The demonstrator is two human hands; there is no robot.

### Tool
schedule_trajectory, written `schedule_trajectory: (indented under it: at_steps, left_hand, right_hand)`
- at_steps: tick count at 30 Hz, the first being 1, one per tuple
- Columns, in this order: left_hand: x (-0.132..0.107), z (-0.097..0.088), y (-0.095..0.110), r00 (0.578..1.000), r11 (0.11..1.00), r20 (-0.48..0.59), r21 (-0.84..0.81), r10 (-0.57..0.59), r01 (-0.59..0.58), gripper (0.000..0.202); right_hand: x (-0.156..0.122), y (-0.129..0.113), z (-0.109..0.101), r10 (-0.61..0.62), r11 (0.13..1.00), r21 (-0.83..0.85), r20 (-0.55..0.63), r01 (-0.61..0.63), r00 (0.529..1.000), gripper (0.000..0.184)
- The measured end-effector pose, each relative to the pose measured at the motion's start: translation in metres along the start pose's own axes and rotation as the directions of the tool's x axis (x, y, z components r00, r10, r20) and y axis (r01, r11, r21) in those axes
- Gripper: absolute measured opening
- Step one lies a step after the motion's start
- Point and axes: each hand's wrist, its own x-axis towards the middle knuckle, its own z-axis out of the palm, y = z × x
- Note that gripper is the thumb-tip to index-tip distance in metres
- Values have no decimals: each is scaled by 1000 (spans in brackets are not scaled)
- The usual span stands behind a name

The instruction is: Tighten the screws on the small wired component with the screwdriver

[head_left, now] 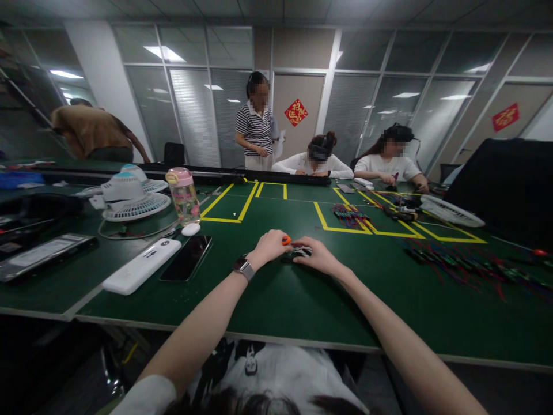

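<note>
My left hand is closed round a small tool with a bright orange end; its kind I cannot make out. A silvery watch is strapped to that wrist. Just beside it, my right hand curls with thumb and fingers round a small black and silvery piece, low over the green table. The two hands almost meet there. Under the fingertips a dark part shows, mostly hidden by the fingers.
To the left lie a phone, a white power bank, a pink-lidded bottle and white fans. Wired circuit boards are heaped at right, with another bundle inside yellow tape. Several people are across the table.
</note>
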Motion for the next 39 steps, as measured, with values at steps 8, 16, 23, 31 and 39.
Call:
schedule_trajectory:
  at_steps: [8,16,23,31,39]
  left_hand:
    - [-1,-9,-3,990,995,109,-30,-95,99,36]
    - [-3,-8,2,990,995,126,-68,-68,78,29]
    - [-3,-14,2,992,989,114,-130,-59,74,29]
    - [-4,-27,0,989,960,-114,-272,-92,58,29]
    - [-8,-30,9,992,955,-113,-297,-54,19,29]
  right_hand:
    - [-1,0,-3,-24,999,-45,54,27,998,42]
    - [-1,-3,-1,-24,997,-78,92,31,996,31]
    - [2,-8,3,35,996,-87,56,-30,998,19]
    - [-5,-2,-14,171,962,-218,4,-166,985,19]
    - [-67,66,-93,565,707,-249,-364,-662,740,22]
